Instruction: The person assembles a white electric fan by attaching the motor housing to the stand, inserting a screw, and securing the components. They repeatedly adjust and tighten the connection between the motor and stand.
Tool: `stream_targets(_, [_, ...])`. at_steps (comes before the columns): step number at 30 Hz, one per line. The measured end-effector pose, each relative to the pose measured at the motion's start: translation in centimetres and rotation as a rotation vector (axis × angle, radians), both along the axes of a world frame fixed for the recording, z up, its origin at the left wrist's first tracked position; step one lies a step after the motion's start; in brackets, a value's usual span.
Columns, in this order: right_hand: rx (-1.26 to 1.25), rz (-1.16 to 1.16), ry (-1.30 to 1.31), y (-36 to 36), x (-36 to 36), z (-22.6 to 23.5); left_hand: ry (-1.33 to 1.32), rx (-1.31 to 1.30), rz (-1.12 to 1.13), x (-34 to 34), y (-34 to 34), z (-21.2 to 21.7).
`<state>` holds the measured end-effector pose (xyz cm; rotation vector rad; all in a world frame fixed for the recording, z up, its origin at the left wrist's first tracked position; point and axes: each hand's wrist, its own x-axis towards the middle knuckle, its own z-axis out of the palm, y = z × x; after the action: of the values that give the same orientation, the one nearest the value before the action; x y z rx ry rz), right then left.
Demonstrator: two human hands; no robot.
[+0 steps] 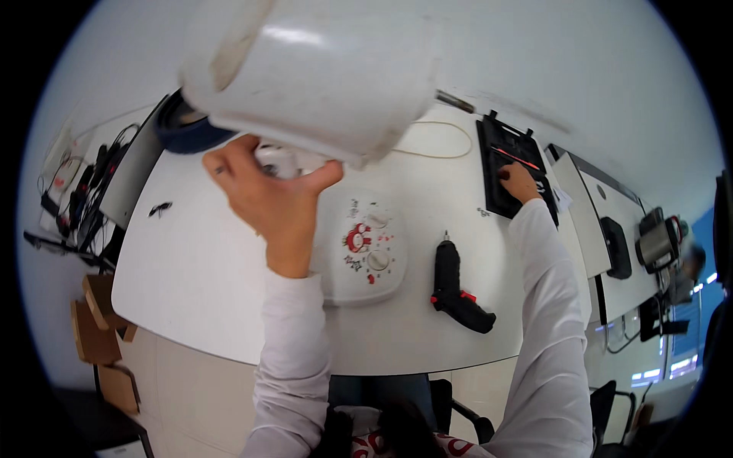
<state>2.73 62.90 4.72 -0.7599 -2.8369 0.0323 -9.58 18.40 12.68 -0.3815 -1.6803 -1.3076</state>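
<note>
Forearms in white sleeves reach over the white counter (198,267). Black electric screwdriver (458,290) lies near the edge beside a white panel with two dials (368,252). Left hand (271,198), grip closed, lifts a white appliance housing (313,69). Farther off, right hand (521,183) rests fingers-down on a black tray (508,145), grip loose, holding nothing visible.

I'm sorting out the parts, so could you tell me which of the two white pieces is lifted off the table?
The large white housing, raised by the left hand. The flat white panel with two dials lies on the table.
</note>
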Motion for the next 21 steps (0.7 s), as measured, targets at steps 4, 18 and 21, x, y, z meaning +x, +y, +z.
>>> stream_targets(4, [-0.052,-0.07,-0.034,0.5,-0.8,-0.2,-0.03,-0.013,0.025,0.2,0.2,0.3])
stream_targets(18, [-0.057,-0.013,0.174,-1.0,0.4,-1.0,0.025,0.047,-0.111,0.1,0.3,0.1])
stream_targets(21, [0.098,-0.006,0.267,-2.2,0.8,-1.9,-0.025,-0.001,-0.116,0.4,0.1,0.4])
